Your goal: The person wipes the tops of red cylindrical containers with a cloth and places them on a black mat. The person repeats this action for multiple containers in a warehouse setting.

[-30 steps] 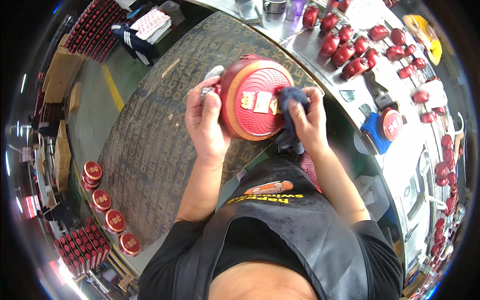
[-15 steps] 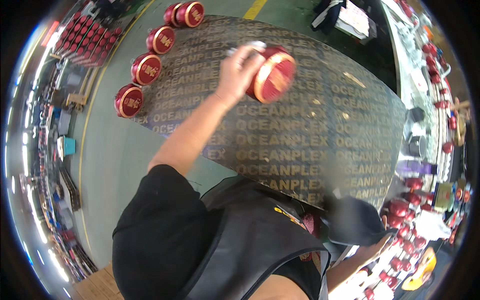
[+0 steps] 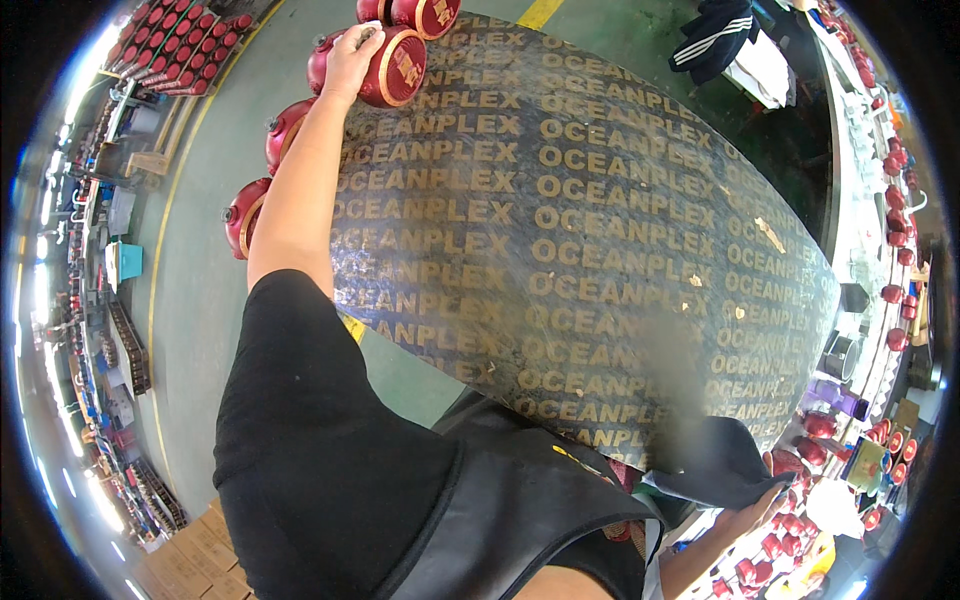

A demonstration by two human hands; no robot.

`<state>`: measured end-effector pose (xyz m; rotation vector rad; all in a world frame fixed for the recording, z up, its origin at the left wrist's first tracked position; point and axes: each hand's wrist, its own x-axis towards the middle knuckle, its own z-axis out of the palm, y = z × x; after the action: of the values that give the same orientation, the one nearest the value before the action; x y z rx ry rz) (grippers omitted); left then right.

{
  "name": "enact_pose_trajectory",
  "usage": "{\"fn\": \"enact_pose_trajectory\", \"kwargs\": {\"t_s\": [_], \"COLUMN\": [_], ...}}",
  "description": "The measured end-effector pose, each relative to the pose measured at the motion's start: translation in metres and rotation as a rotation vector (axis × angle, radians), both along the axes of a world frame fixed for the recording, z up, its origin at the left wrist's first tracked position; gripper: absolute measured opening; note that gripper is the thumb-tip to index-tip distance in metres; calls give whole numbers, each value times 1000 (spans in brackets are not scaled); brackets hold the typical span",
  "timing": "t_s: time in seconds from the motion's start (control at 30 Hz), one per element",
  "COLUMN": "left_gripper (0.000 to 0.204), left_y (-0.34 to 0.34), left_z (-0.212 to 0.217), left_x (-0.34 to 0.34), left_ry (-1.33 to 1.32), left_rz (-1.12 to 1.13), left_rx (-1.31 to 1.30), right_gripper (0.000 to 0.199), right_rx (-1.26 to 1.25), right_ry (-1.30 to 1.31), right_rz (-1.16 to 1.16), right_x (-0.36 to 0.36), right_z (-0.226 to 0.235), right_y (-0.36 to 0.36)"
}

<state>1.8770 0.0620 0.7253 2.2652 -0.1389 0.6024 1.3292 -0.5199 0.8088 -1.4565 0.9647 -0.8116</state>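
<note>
My left hand (image 3: 350,62) reaches to the far left edge of the board and is closed on a round red jar (image 3: 397,68) with a gold rim and gold markings on its flat face. Its grip is at the jar's upper left side, where a whitish part shows by the fingers. Beside it stand more such red jars (image 3: 428,14) in a row along the edge, some partly hidden by my left forearm. At the lower right, my right hand (image 3: 752,512) grips the edge of a dark, cloth-like piece (image 3: 725,465), which covers some of its fingers.
The dark board (image 3: 600,220) with repeated lettering spans the middle, with small scraps (image 3: 768,235) on it. A long bench (image 3: 870,260) bearing red jars runs along the right. Dark clothing (image 3: 715,40) lies at the far right. Stacked red jars (image 3: 185,50) stand far left.
My left hand has carried the red jar left and away from me, from over the board to the row at its far left edge. My right hand keeps hold of the dark piece.
</note>
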Motion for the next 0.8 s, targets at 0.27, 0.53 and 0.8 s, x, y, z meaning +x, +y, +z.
{"fn": "enact_pose_trajectory", "kwargs": {"t_s": [0.27,0.53,0.8], "left_gripper": [35,34,28], "left_y": [16,-6,-429], "left_z": [0,11,69], "left_x": [0,-10,-179], "left_ry": [-4,-271,-262], "left_rz": [-70,68,-694], "left_rx": [185,701,43], "right_gripper": [52,39,46], "right_rx": [-30,108,398], "right_ry": [55,-52,-515], "right_rz": [-47,-25,31], "right_x": [7,-42,-186], "right_z": [-1,-18,-28], "right_y": [-5,-43,-83]}}
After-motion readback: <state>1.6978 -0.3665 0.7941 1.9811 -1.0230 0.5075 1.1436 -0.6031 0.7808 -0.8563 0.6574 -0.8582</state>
